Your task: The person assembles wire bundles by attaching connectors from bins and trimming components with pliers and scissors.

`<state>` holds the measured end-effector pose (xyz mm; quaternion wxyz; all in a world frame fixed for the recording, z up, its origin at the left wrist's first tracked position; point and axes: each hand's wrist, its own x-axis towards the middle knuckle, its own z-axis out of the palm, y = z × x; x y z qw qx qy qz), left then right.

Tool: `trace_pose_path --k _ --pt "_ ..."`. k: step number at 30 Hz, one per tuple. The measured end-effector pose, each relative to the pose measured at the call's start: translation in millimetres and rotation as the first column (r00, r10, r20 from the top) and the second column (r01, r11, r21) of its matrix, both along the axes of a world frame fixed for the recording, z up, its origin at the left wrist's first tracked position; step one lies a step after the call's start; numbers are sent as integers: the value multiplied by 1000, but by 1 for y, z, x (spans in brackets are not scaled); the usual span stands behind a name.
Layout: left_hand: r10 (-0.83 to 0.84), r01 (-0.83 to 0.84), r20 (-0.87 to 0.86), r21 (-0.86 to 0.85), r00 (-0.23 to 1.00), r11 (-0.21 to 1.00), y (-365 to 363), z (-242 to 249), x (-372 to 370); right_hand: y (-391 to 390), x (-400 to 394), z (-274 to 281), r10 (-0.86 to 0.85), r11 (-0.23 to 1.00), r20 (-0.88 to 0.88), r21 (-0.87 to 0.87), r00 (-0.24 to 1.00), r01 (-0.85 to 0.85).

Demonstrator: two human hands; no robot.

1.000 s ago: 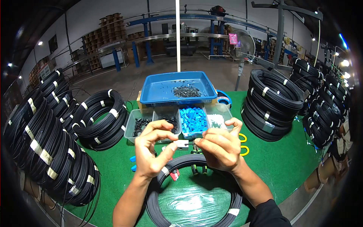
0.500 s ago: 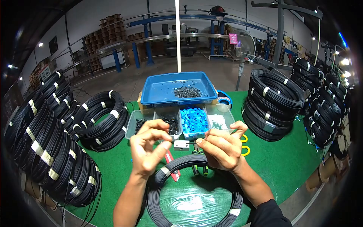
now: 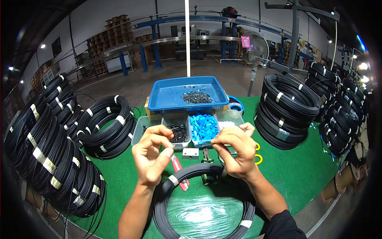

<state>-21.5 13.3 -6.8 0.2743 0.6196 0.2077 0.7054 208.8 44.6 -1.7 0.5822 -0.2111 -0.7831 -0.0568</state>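
My left hand [image 3: 151, 155] is raised left of centre, fingers curled, with a gap between thumb and forefinger and nothing visible in it. Facing it, my right hand [image 3: 238, 151] has thumb and fingertips drawn into a pinch; what they hold is too small or hidden to make out. Between and below the hands lies a small grey metal block [image 3: 190, 153] with holes. Beneath them a coil of black cable [image 3: 161, 205], wrapped with pale tape, rests on the green table. Red-handled pliers [image 3: 184, 184] and black-and-green pliers [image 3: 205, 179] lie partly under the coil.
A clear divided box [image 3: 137, 133] holds black, blue and white small parts. Behind it stands a blue tray [image 3: 159, 97] with black scraps. Stacked cable coils [image 3: 59, 159] rise at left, more coils [image 3: 284, 115] at right. Yellow scissor handles [image 3: 258, 159] show beside my right hand.
My hands have drawn slightly apart, the left shifting left and the right shifting right, away from the metal block. The short dark piece seen at my right fingertips no longer shows there.
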Motion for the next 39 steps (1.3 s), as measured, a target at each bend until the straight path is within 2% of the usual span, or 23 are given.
trace_pose_path --k 2,3,4,5,10,11,16,21,28,31,33,37,39 --pt "-20 20 3 33 1000 999 0 0 8 -4 3 3 60 977 -6 -202 998 -60" --pt "-37 36 10 65 999 997 0 -1 14 -5 4 5 58 978 -6 -202 998 -58" --pt "-54 52 16 97 998 994 0 -2 16 -6 5 6 83 959 19 -272 996 -75" --pt "-16 28 -96 130 995 991 2 -6 15 -7 5 7 110 935 42 -343 993 -89" --pt "70 -54 -79 195 994 979 -1 -7 26 -11 7 10 229 850 1 -487 973 -200" --pt "95 -65 -120 231 988 971 -1 -8 26 -11 7 11 256 827 -21 -513 966 -230" --pt "182 -104 -253 293 950 950 -2 -9 25 -11 8 11 276 827 37 -519 960 -217" --pt "179 -93 -245 325 953 941 1 -10 24 -11 10 13 251 830 99 -534 963 -161" --pt "128 -86 -129 290 983 953 1 -4 12 -6 15 13 285 773 -19 -586 958 -242" --pt "104 -49 -175 294 979 955 0 -3 19 -9 14 13 284 784 8 -577 959 -228" --pt "100 -46 -177 282 979 958 -1 -5 26 -11 13 14 247 825 103 -543 963 -154" --pt "89 -50 -151 240 984 969 -3 -12 32 -14 7 12 270 806 37 -555 962 -205" --pt "120 -64 -200 264 972 962 -2 -13 29 -14 9 13 229 850 113 -508 967 -141"
